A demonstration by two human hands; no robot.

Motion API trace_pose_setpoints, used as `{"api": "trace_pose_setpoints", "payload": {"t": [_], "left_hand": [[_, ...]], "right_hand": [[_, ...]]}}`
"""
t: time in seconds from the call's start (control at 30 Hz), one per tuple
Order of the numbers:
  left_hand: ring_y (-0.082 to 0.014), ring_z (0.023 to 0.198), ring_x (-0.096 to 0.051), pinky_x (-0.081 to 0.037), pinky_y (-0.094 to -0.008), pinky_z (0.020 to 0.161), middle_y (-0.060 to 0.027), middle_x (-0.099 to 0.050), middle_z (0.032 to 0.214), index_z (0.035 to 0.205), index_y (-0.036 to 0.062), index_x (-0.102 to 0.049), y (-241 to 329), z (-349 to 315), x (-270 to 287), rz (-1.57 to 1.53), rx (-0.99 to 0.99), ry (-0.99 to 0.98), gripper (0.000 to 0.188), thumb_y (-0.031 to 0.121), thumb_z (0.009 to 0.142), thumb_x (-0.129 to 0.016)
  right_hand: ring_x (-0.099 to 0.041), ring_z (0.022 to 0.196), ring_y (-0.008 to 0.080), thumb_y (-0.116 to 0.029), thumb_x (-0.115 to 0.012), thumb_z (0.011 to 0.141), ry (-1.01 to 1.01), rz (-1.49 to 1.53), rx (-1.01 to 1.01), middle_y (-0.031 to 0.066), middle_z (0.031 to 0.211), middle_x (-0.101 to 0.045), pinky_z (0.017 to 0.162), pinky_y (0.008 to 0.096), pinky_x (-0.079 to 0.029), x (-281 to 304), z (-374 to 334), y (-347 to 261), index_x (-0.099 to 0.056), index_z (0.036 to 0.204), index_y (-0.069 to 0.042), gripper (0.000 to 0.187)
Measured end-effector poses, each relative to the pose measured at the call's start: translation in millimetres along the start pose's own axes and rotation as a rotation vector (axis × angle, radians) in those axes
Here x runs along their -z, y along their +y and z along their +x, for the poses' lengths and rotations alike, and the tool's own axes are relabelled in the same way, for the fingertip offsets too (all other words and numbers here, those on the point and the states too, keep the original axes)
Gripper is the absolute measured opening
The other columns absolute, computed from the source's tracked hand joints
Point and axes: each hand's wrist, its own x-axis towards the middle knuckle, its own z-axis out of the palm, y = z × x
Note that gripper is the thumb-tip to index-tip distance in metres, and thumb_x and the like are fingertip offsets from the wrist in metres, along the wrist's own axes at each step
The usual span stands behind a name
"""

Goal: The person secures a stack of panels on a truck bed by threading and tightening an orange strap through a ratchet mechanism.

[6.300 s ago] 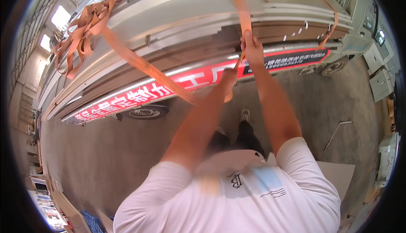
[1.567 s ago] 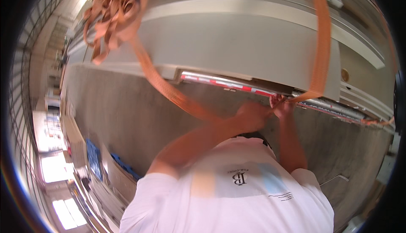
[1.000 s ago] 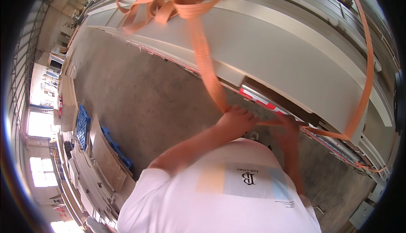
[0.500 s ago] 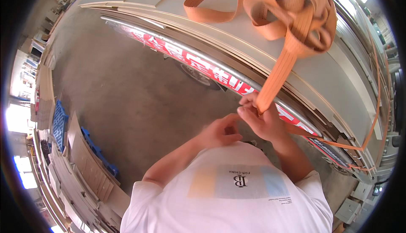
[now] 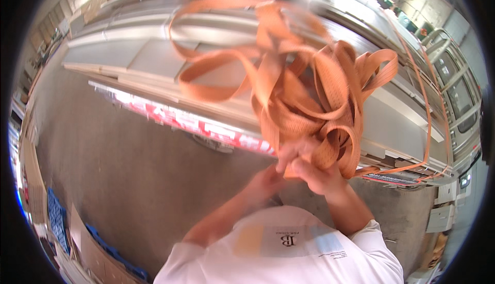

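A large tangle of orange webbing strap (image 5: 309, 96) is bunched in front of me, its loops spreading over the edge of the stacked load. My right hand (image 5: 320, 176) is closed around the strap at the tangle's lower end, and a short flat piece shows between thumb and fingers. Close beside it on the left is my left hand (image 5: 270, 178), smeared by motion. Its fingers are partly hidden near the strap, so I cannot make out whether they grip it.
Long pale boards (image 5: 154, 54) lie stacked on a truck bed, with a red printed banner (image 5: 206, 127) along its side. Thin orange straps (image 5: 427, 124) cross the load at right, near the metal rack (image 5: 459, 93). Blue pallets (image 5: 58, 217) and board stacks stand at lower left.
The strap bundle has come down and left toward my hands, its loops now hanging just above them. My left hand has moved closer to the right. The whole view has shifted.
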Motion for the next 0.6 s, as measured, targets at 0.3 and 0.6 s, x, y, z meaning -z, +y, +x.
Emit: {"api": "trace_pose_setpoints", "payload": {"t": [0.3, 0.6], "left_hand": [[-0.0358, 0.112, -0.068, -0.057, -0.0425, 0.087, -0.0230, -0.058, 0.139, 0.139, 0.0114, -0.055, 202, 30, 32, 1.290, -1.083, 0.123, 0.076, 0.029, 0.073, -0.088], [-0.0336, 0.090, -0.072, -0.059, -0.0440, 0.073, -0.0156, -0.061, 0.132, 0.155, 0.0098, -0.042, 243, 136, -22, 1.667, -0.694, -0.295, 0.095, 0.040, 0.074, -0.082]], "right_hand": [[-0.064, 0.063, 0.0160, -0.014, -0.081, 0.088, -0.270, -0.467, 0.521, 0.0011, 0.074, -0.067, 0.058, 0.0299, -0.050, 43, 30, -46, -0.072, 0.097, -0.009, 0.014], [-0.061, 0.054, 0.0193, -0.021, -0.077, 0.093, -0.663, -0.210, 0.597, -0.0004, 0.065, -0.062, 0.048, 0.0333, -0.045, 52, 36, -74, -0.067, 0.087, -0.009, 0.017]]}}
